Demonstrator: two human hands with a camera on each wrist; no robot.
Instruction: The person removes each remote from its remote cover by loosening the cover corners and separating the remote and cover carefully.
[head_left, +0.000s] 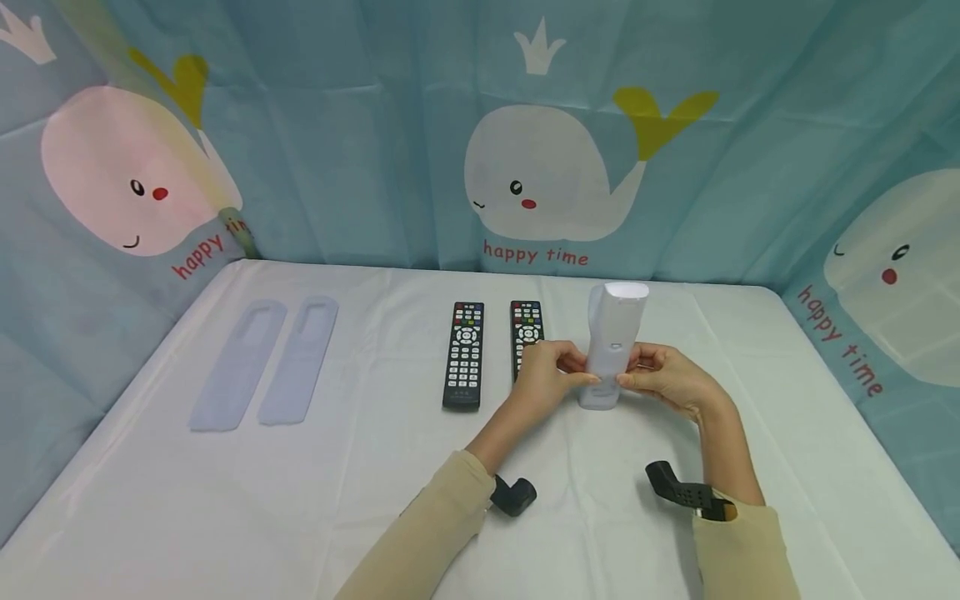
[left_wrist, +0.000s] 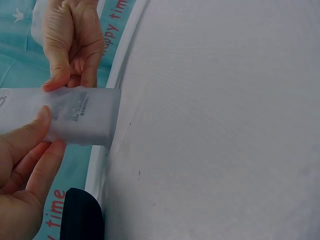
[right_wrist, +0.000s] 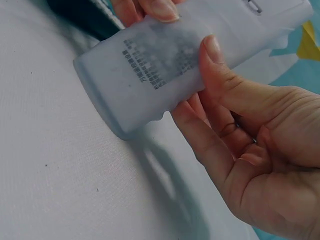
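A white remote control (head_left: 621, 321) stands tilted upright, its lower part inside a translucent silicone sleeve (head_left: 597, 402). A loose part of the sleeve shows beside the remote's upper left edge. My left hand (head_left: 546, 377) pinches the sleeved remote from the left, thumb on the face toward me. From the right, my right hand (head_left: 671, 382) pinches it in the same way. Printed text shows through the milky sleeve (right_wrist: 112, 95) in the right wrist view. The lower end of the sleeve touches or nearly touches the table in the left wrist view. The remote's far side is hidden.
Two black remotes lie on the white tablecloth (head_left: 390, 483): one (head_left: 462, 354) left of my hands, another (head_left: 527, 317) partly behind my left hand. Two flat translucent sleeves (head_left: 242, 367) (head_left: 302, 360) lie farther left. A blue whale-print curtain (head_left: 360, 167) surrounds the table.
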